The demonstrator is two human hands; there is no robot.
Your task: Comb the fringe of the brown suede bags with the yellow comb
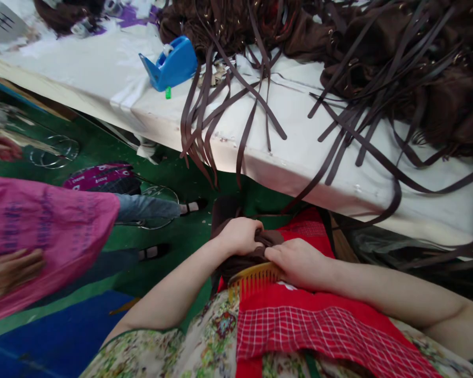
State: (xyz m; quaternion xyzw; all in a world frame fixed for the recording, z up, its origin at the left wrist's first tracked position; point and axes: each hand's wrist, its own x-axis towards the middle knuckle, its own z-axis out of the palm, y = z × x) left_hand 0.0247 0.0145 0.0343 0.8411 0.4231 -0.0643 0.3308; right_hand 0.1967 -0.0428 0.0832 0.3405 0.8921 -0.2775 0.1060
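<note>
On my lap, above the red apron (311,304), lies a soft dark brown piece (246,260), bunched up like cloth or leather. My left hand (242,236) is closed on its upper left part, fingertips curled out of sight. From the right, my right hand (297,261) pinches the same piece. A yellow wide-toothed comb (256,277) sticks out from under my right hand, its teeth pointing down toward my body. The hand appears to hold the comb against the palm. Much of the brown piece is hidden by both hands.
A white-covered table (295,176) runs ahead, with piled brown goods (437,100) whose long straps (256,105) hang over its edge. A blue tape dispenser (173,63) stands there beside a small green object (167,93). At left is a co-worker in a pink apron (55,220).
</note>
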